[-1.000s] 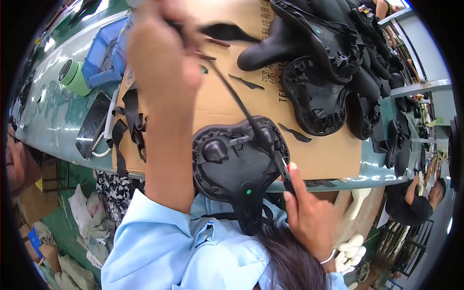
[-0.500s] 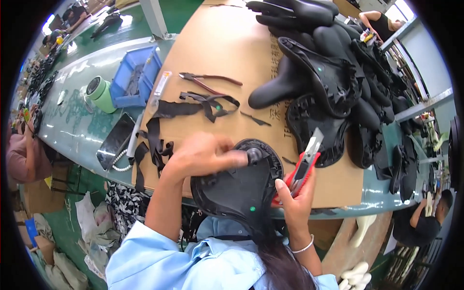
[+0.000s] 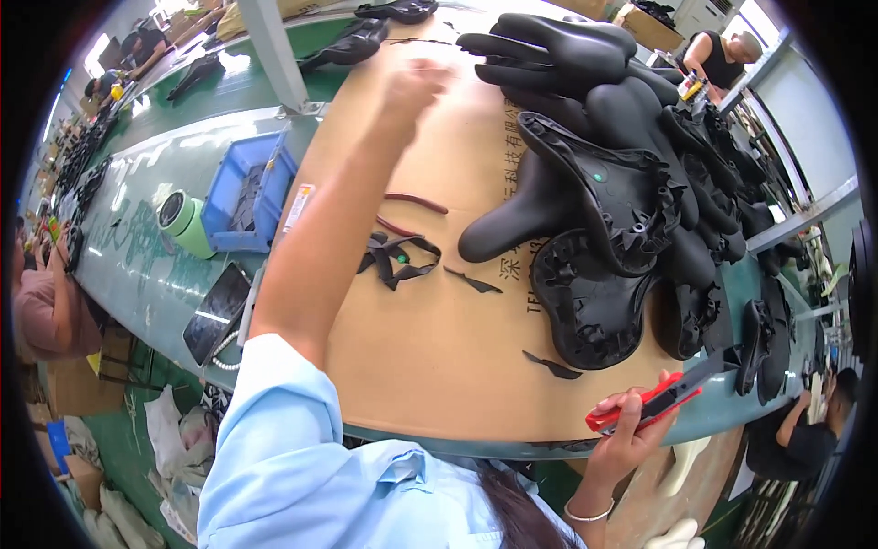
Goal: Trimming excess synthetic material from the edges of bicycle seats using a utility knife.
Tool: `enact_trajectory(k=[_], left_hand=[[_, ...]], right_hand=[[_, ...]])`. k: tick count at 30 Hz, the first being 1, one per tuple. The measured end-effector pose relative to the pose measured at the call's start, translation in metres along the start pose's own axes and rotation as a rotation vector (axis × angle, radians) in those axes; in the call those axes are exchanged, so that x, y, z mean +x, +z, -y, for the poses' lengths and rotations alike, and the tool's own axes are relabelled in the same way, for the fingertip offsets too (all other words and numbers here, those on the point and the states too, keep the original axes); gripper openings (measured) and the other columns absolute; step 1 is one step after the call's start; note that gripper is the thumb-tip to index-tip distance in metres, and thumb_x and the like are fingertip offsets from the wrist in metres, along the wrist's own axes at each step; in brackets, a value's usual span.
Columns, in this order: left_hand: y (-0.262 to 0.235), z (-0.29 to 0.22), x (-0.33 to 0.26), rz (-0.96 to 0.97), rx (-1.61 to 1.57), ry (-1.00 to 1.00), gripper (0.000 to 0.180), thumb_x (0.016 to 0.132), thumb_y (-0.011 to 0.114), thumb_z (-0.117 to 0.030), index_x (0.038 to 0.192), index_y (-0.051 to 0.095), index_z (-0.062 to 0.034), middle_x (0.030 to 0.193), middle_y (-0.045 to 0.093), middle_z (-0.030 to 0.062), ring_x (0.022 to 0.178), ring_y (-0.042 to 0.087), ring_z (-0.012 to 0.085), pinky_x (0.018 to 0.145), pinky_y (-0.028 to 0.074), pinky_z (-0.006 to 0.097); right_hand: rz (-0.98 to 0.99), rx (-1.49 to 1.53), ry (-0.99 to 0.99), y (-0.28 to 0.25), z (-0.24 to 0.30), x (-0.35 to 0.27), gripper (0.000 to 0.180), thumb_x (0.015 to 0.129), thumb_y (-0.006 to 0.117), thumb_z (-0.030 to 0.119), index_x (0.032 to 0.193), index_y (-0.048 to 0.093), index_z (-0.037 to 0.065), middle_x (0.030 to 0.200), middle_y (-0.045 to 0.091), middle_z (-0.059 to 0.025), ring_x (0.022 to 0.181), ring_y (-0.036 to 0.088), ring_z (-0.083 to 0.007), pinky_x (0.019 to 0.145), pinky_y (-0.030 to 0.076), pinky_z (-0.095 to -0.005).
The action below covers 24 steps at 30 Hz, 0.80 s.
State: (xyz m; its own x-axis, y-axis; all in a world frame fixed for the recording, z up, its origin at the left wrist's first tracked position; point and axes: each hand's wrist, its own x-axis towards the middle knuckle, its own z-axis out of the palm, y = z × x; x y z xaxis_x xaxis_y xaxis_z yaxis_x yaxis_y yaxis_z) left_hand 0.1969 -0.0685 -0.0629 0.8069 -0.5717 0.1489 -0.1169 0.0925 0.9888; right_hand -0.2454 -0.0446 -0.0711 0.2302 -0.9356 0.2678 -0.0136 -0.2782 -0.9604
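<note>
The red utility knife [image 3: 647,404] is in the right hand [image 3: 629,444], at the near right edge of the table, its blade end directed to the right. That hand is closed round the handle, thumb laid along it, and a pale bracelet [image 3: 590,514] circles the wrist. Just beyond, a thin black scrap [image 3: 551,366] lies on the cardboard sheet [image 3: 412,366], near an upturned black saddle [image 3: 585,306]. Farther in, looped black strips [image 3: 377,256] lie below the reddish-brown handles of pliers [image 3: 419,203], which are partly hidden by the left forearm. The left hand [image 3: 421,87] is stretched over the far part of the cardboard, blurred; I cannot tell how far open it is or whether it holds anything. To its right, more black saddles [image 3: 567,50] are heaped. Beyond them sits a person in a black top [image 3: 718,57].
</note>
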Motion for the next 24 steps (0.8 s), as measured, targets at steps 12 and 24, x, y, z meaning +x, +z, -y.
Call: enact_trajectory(k=[12, 24], left_hand=[[0.099, -0.073, -0.122, 0.886, 0.836, 0.007, 0.122, 0.049, 0.086, -0.053, 0.137, 0.030, 0.0090, 0.125, 0.051, 0.0328, 0.117, 0.053, 0.0375, 0.098, 0.042, 0.041], [0.022, -0.039, -0.382, 0.369, 0.032, -0.836, 0.036, 0.094, 0.057, -0.031, 0.102, 0.056, 0.0043, 0.091, 0.064, 0.0113, 0.077, 0.064, 0.0183, 0.063, 0.051, 0.031]], right_hand=[[0.184, 0.045, 0.133, -0.017, -0.027, -0.023, 0.038, 0.089, 0.064, 0.007, 0.119, 0.042, 0.001, 0.090, 0.060, -0.0099, 0.072, 0.063, -0.0162, 0.065, 0.051, -0.0250], [0.710, 0.029, 0.277, 0.046, -0.040, -0.008, 0.039, 0.085, 0.069, 0.013, 0.118, 0.052, 0.003, 0.100, 0.064, -0.0058, 0.093, 0.059, -0.0137, 0.086, 0.045, -0.0280]])
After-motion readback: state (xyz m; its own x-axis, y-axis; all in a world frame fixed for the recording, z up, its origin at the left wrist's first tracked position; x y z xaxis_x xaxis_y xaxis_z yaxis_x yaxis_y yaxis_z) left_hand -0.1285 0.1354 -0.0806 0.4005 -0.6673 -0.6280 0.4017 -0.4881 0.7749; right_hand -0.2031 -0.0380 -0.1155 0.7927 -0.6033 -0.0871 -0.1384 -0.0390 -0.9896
